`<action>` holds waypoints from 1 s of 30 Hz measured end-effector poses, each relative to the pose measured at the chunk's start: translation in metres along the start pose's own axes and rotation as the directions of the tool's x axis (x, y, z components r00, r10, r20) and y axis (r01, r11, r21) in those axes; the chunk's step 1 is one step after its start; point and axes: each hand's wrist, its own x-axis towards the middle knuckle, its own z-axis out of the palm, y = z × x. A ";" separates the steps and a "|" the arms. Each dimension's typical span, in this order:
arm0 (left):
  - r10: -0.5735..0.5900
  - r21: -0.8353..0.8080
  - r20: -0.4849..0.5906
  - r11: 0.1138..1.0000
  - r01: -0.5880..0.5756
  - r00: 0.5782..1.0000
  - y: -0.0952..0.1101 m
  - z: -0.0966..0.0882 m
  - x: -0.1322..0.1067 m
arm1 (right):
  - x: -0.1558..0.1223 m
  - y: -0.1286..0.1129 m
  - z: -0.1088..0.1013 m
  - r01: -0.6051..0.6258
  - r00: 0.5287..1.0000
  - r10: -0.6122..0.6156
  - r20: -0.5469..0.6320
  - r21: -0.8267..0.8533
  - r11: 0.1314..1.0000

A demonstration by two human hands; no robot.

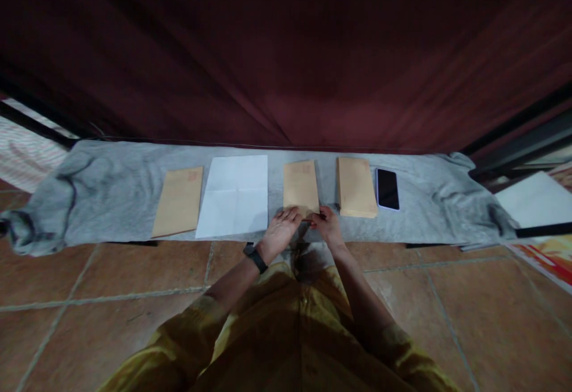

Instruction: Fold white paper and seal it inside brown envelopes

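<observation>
Where both hands meet, the middle envelope (301,186) lies on the grey cloth (111,189), between the white sheet (235,195) and 1 envelope stack (356,186). Its near edge bears the left hand (280,229), laid flat; the right hand (327,224) touches it, grip unclear. Risk: loose cloth bunching could skew the envelope. Beneath, tiled floor (134,273); behind, a dark red curtain (286,52).

The floor (111,285) is covered with big brown tiles, and thin pale lines are seen between them. A dark red curtain (286,52) is hung across the whole back, and a grey cloth (111,189) is spread flat on the floor just below it. The room is dimly lit, and a dark frame (522,136) is seen at the right side, beside the curtain.
</observation>
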 end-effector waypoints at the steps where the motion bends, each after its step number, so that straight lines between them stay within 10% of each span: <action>1: -0.005 -0.001 -0.005 1.000 0.005 1.000 -0.002 -0.001 0.000 | 0.001 -0.002 0.002 -0.011 1.000 0.010 0.005 0.015 1.000; 18: -0.079 -0.048 0.003 0.996 0.079 0.997 -0.002 0.006 0.002 | -0.002 -0.004 -0.012 0.240 0.957 -0.285 -0.060 -0.391 0.889; 30: -0.126 -0.150 -0.112 0.983 0.108 0.986 -0.006 0.022 -0.003 | -0.012 -0.010 -0.030 0.496 0.867 -0.426 0.258 -0.514 0.700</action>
